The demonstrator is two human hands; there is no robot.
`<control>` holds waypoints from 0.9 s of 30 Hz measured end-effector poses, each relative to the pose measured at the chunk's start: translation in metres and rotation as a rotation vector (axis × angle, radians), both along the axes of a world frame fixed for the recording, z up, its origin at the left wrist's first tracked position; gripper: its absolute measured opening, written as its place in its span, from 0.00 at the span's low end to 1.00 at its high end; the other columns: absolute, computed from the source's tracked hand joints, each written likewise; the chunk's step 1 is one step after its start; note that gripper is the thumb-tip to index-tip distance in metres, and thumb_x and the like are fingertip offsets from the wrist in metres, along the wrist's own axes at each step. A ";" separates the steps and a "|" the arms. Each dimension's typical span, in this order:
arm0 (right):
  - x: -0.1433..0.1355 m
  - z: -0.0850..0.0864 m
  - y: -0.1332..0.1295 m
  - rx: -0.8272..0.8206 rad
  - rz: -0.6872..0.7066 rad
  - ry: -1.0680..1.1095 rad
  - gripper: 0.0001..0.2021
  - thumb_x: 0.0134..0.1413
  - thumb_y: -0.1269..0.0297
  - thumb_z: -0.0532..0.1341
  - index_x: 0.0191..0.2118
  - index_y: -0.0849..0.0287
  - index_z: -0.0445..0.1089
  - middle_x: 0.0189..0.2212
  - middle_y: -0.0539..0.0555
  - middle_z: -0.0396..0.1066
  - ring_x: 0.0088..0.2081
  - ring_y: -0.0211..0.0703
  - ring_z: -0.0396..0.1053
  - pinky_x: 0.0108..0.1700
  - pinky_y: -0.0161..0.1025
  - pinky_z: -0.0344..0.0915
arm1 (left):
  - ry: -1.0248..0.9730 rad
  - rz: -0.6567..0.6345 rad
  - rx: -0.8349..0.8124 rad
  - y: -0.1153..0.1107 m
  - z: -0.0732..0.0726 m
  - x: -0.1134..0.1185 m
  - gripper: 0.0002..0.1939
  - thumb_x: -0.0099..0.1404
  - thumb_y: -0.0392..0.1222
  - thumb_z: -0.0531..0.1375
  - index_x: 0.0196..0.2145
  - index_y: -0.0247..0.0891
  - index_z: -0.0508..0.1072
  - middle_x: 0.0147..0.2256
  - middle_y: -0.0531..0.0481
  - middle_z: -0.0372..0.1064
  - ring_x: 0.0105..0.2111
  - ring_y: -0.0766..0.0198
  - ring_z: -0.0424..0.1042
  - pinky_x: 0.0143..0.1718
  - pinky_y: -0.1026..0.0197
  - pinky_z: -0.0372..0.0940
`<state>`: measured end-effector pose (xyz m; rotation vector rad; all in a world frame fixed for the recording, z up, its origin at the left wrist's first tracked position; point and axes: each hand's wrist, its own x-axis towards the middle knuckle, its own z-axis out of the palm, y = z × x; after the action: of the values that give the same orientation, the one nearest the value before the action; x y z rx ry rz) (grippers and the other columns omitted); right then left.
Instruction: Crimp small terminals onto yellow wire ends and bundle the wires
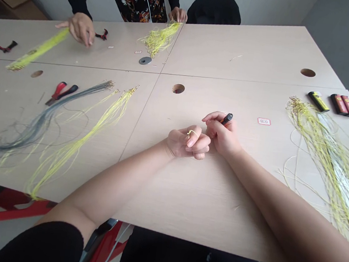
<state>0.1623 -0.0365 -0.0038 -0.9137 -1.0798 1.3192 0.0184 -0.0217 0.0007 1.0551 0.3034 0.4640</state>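
My left hand is curled above the table, thumb and forefinger pinching a small yellow cord loop. Right beside it, my right hand has its fingers wrapped round a dark, slim lighter-like object, whose black end sticks up. Any contact between the hands is hard to make out. Yellow cords and a grey-blue bundle lie to the left. More yellow cords lie at the right, over a pale, shiny strip.
Red-and-black pliers lie left. Three lighters and a small label are at the right. Across the table, a person's hands touch yellow bundles. A black chair stands behind. The table has round holes.
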 end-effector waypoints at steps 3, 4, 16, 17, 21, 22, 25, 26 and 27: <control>0.000 -0.001 0.000 0.009 0.012 -0.029 0.03 0.48 0.66 0.60 0.28 0.57 0.70 0.15 0.44 0.51 0.19 0.32 0.51 0.23 0.35 0.51 | 0.012 0.016 0.024 0.001 -0.002 -0.001 0.36 0.32 0.71 0.69 0.09 0.39 0.53 0.11 0.54 0.44 0.14 0.69 0.50 0.16 0.60 0.50; 0.000 -0.002 0.000 0.011 0.015 -0.034 0.03 0.48 0.66 0.60 0.28 0.57 0.70 0.15 0.44 0.51 0.19 0.32 0.51 0.23 0.35 0.50 | 0.011 0.014 0.034 0.001 -0.003 -0.002 0.36 0.32 0.71 0.68 0.09 0.40 0.53 0.11 0.54 0.44 0.14 0.69 0.50 0.16 0.60 0.50; 0.000 -0.002 0.000 0.022 0.036 -0.010 0.03 0.49 0.68 0.59 0.28 0.58 0.70 0.16 0.44 0.50 0.18 0.31 0.47 0.22 0.34 0.47 | -0.011 -0.066 0.098 0.015 -0.047 -0.018 0.35 0.29 0.73 0.67 0.07 0.42 0.55 0.11 0.52 0.43 0.15 0.65 0.54 0.16 0.57 0.47; 0.000 -0.002 0.000 0.025 0.037 -0.012 0.03 0.49 0.68 0.59 0.28 0.58 0.71 0.16 0.44 0.50 0.18 0.30 0.46 0.22 0.34 0.46 | -0.016 -0.059 0.113 0.016 -0.050 -0.019 0.35 0.28 0.73 0.67 0.07 0.42 0.55 0.11 0.52 0.42 0.15 0.65 0.54 0.16 0.57 0.47; 0.000 -0.003 0.000 0.036 0.042 -0.023 0.03 0.49 0.68 0.59 0.28 0.58 0.71 0.16 0.44 0.51 0.18 0.30 0.46 0.22 0.34 0.46 | -0.003 0.044 0.184 0.011 -0.043 -0.018 0.37 0.20 0.74 0.67 0.04 0.43 0.52 0.08 0.53 0.38 0.13 0.66 0.52 0.14 0.56 0.49; 0.000 -0.003 0.000 0.038 0.045 -0.029 0.03 0.49 0.67 0.59 0.29 0.58 0.71 0.16 0.44 0.51 0.19 0.31 0.46 0.22 0.34 0.46 | -0.001 0.052 0.198 0.008 -0.037 -0.017 0.37 0.20 0.74 0.67 0.03 0.43 0.51 0.08 0.53 0.38 0.12 0.66 0.52 0.14 0.56 0.49; 0.000 -0.003 0.000 0.045 0.049 -0.049 0.03 0.49 0.67 0.59 0.29 0.58 0.70 0.16 0.44 0.51 0.19 0.31 0.47 0.22 0.34 0.46 | -0.027 -0.085 0.199 0.002 -0.022 -0.012 0.36 0.24 0.74 0.67 0.01 0.44 0.53 0.07 0.52 0.42 0.11 0.66 0.53 0.12 0.57 0.50; 0.000 -0.003 0.000 0.046 0.048 -0.055 0.03 0.49 0.67 0.59 0.29 0.58 0.71 0.16 0.44 0.51 0.19 0.31 0.47 0.22 0.34 0.47 | -0.048 -0.185 0.182 0.001 -0.019 -0.010 0.35 0.27 0.73 0.67 0.01 0.44 0.54 0.07 0.51 0.44 0.10 0.66 0.54 0.12 0.57 0.51; 0.000 -0.003 0.000 0.046 0.047 -0.062 0.03 0.49 0.67 0.59 0.29 0.58 0.70 0.16 0.45 0.51 0.19 0.31 0.48 0.22 0.34 0.47 | -0.077 -0.304 0.159 0.001 -0.017 -0.009 0.34 0.31 0.72 0.67 0.01 0.44 0.55 0.07 0.50 0.46 0.10 0.67 0.54 0.12 0.57 0.52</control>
<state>0.1628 -0.0370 -0.0064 -0.9043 -1.1813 1.3065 0.0095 -0.0209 -0.0160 1.2121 0.0353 0.2562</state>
